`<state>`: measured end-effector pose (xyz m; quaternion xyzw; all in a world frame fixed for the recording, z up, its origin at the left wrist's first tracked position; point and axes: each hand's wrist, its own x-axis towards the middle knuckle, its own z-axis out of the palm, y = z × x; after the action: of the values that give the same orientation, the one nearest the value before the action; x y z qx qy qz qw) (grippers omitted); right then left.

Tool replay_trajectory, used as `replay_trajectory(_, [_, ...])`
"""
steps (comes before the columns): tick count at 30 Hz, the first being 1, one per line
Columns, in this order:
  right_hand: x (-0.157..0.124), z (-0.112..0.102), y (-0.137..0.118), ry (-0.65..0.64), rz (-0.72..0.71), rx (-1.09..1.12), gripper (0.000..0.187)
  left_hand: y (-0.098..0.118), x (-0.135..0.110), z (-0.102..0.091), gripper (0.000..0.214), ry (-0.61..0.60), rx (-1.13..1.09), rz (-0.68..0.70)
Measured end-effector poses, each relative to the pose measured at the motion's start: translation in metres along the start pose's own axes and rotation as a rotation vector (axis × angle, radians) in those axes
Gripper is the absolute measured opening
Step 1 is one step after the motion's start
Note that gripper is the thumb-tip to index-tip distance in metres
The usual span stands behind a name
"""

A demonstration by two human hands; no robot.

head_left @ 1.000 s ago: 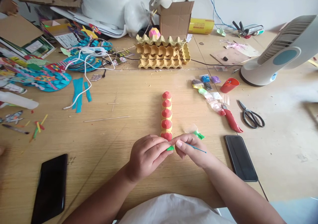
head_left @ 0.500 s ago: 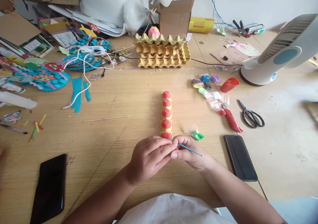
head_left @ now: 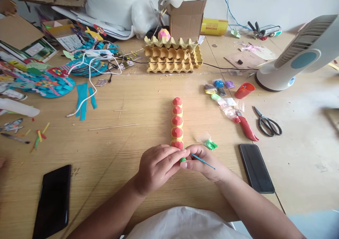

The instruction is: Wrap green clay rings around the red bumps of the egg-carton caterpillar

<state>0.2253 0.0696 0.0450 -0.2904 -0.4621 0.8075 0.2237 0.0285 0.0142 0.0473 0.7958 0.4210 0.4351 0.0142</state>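
A strip of egg-carton cups (head_left: 177, 121), yellow with red tops, lies lengthwise before me, its near end hidden by my fingers. My left hand (head_left: 158, 167) is curved over that near end, fingers together and closed on it. My right hand (head_left: 200, 161) is closed beside it, with a thin blue stick tool (head_left: 205, 162) jutting from its grip toward the lower right. Between the fingertips of both hands shows a small lump of green clay (head_left: 182, 160). An opened bag of green clay (head_left: 211, 144) rests just beyond my right hand.
Clay packets (head_left: 218, 83), a red cup (head_left: 245, 90), a red-handled cutter (head_left: 247, 127), scissors (head_left: 267, 122) and a phone (head_left: 256, 168) lie at right. Another phone (head_left: 53, 200) is at left. Egg trays (head_left: 171, 57) and a white fan (head_left: 288, 62) stand farther back.
The right thumb has shifted slightly left, and more of the green lump shows between my fingertips. The blue stick has tipped slightly downward. The strip has stayed in place.
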Motion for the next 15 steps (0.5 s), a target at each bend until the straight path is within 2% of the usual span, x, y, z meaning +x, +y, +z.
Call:
replay_trajectory(3, [0.0015,-0.0006,0.0006,0.039,-0.035,-0.022,0.032,0.0010,0.0011,0.0019,0.039,-0.016,-0.002,0.004])
replay_trajectory(8, [-0.0002,-0.0038,-0.0054,-0.030,-0.113,-0.195,0.041,0.0025,0.0035,0.0000,0.029,-0.011,-0.075,-0.079])
replay_trajectory(12, [-0.0018,-0.0071,-0.0049,0.125,-0.158,-0.294,0.050,0.0023,0.0040,-0.0032,0.016,0.001,-0.118,-0.134])
replay_trajectory(15, [-0.0010,-0.0094,-0.0019,0.186,-0.193,-0.251,0.053,0.0016,0.0034,-0.0039,0.008,0.004,-0.144,-0.180])
